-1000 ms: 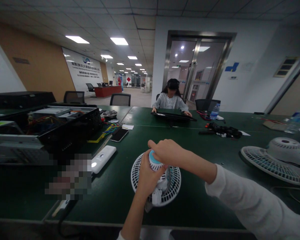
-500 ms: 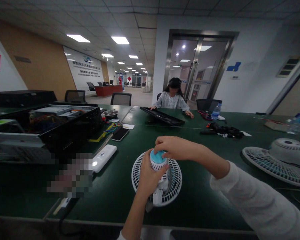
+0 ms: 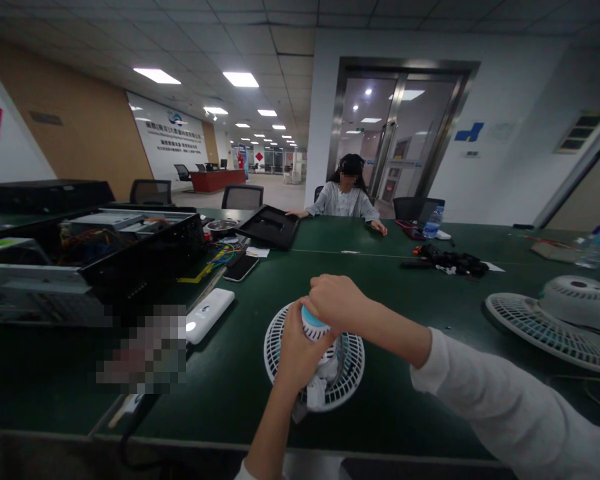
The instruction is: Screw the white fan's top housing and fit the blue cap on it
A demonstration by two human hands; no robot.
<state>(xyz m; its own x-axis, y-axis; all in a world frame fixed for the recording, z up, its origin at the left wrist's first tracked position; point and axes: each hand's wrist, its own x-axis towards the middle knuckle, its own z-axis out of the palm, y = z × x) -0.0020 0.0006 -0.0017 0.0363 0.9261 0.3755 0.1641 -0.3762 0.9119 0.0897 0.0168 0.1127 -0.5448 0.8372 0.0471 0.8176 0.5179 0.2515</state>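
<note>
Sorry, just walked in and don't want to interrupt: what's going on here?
The person wearing the camera has both hands on a white fan lying grille-down on the green table. The left hand grips its vented housing, while the right hand is curled over the blue cap on top. Across the table, a co-worker sits with one hand at the edge of a black panel. A second fan lies off to the right.
</note>
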